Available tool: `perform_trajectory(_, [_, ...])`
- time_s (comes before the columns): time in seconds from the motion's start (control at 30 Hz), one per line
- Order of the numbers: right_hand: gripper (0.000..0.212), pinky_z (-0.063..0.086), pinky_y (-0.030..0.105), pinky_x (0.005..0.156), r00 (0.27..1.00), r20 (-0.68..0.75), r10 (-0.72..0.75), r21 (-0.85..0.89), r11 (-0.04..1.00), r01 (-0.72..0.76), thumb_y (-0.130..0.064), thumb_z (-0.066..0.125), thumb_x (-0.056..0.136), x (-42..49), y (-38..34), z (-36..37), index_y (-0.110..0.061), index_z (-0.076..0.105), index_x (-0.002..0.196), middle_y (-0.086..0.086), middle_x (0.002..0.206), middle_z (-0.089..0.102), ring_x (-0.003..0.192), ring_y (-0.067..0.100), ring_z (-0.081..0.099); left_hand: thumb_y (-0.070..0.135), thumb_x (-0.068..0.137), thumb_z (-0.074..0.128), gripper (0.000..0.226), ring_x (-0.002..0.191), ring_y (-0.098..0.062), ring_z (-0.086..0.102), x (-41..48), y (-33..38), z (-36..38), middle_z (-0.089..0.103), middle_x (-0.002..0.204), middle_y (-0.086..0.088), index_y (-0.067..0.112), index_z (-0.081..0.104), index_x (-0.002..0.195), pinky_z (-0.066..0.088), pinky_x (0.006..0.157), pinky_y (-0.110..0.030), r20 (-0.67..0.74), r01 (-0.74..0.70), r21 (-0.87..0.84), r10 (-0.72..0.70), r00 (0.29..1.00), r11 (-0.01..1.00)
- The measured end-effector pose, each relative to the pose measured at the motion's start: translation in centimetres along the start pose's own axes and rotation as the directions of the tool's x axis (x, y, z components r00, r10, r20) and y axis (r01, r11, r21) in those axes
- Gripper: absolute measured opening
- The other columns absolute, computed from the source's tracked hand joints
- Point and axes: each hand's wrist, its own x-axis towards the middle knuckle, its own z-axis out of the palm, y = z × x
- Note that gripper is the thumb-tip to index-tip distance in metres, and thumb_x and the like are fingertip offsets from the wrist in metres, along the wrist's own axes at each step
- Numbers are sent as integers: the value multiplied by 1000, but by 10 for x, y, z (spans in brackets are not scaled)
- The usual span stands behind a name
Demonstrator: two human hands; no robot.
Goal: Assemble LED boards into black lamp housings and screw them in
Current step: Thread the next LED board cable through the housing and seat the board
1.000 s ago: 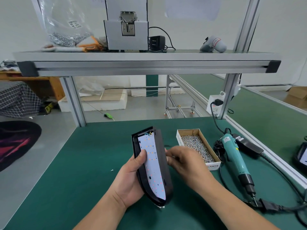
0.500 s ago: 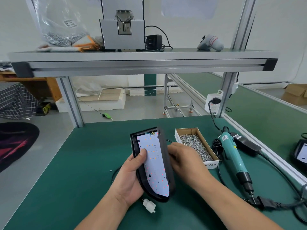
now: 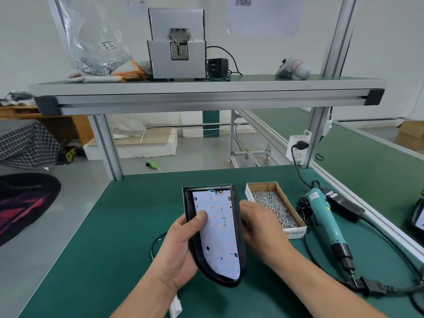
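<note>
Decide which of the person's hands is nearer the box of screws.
Right. The right hand holds the housing at its right edge, beside the box; the left hand grips its left edge, across the housing from the box.

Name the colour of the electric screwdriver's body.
The electric screwdriver is teal with a black nose; head view.

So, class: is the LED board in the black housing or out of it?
In: the LED board lies within the rim of the black housing.

Two hands (image 3: 181,253) (image 3: 259,226), one held housing (image 3: 188,203), one screw box (image 3: 294,234), one teal screwdriver (image 3: 325,219).
</note>
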Motion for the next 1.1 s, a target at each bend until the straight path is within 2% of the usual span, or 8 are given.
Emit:
perform_trajectory(0.1, [6, 52, 42, 71, 1000, 23, 18, -36, 999, -17, -10, 63, 92, 0, 8, 0, -13, 67, 88, 0, 89, 65, 84, 23, 61, 25, 83, 85, 62, 124, -44, 67, 1, -5, -3, 64, 139, -31, -4, 65, 134, 56, 103, -54, -25, 20, 8, -20, 999, 1000])
perform_trajectory(0.2, [10, 53, 45, 76, 1000, 8, 29, -46, 999, -29, -2, 65, 91, 2, 12, -4, -9, 72, 94, 6, 96, 69, 91, 27, 64, 23, 85, 84, 64, 126, -46, 65, 4, -7, -3, 63, 140, -31, -6, 62, 138, 54, 105, -56, -19, 27, 5, -27, 999, 1000])
perform_trajectory(0.43, [13, 54, 46, 70, 999, -40, 21, -75, 997, -24, 5, 70, 83, 0, 8, -9, -4, 74, 92, 9, 92, 71, 87, 31, 65, 18, 96, 73, 46, 122, -40, 69, 3, 2, -3, 64, 140, -28, -1, 64, 137, 57, 99, -49, 55, 51, 43, -53, 997, 998])
perform_trajectory(0.53, [11, 54, 47, 68, 998, -55, -13, -138, 990, 5, -6, 64, 89, -1, 8, -10, -5, 74, 94, 9, 93, 70, 89, 34, 64, 18, 97, 72, 42, 120, -39, 70, -1, 6, -3, 66, 139, -27, 1, 67, 134, 58, 97, -48, 58, 53, 44, -55, 997, 998])
perform_trajectory(0.63, [35, 53, 46, 66, 998, -51, -28, -185, 983, 18, -29, 44, 95, -2, 5, -11, -8, 72, 94, 7, 93, 67, 89, 34, 62, 18, 97, 71, 40, 119, -38, 71, -3, 8, -3, 66, 138, -26, 1, 68, 133, 59, 96, -48, 32, 50, 24, -51, 998, 998])
perform_trajectory(0.77, [28, 54, 45, 64, 996, -77, -48, -217, 976, 30, -27, 49, 94, -5, 1, -13, -13, 73, 95, 5, 91, 67, 86, 33, 62, 19, 98, 70, 46, 121, -40, 70, -5, 6, 0, 65, 140, -27, -1, 63, 139, 58, 97, -50, 31, 50, 2, -50, 998, 999])
perform_trajectory(0.9, [13, 54, 45, 64, 996, -69, -49, -253, 967, 30, -8, 71, 89, -5, -1, -12, -12, 76, 100, 7, 94, 69, 87, 36, 63, 20, 97, 70, 47, 123, -40, 69, -5, 4, 2, 64, 141, -27, -1, 64, 138, 57, 99, -51, 17, 53, -15, -53, 998, 998])
perform_trajectory(1.1, [19, 53, 42, 56, 998, -43, -55, -233, 971, 43, 5, 72, 80, -6, 0, -14, -10, 74, 91, 6, 94, 71, 78, 38, 67, 19, 94, 70, 43, 117, -38, 72, -4, 1, 10, 67, 137, -27, -2, 68, 132, 59, 96, -49, 5, 40, -14, -40, 999, 999])
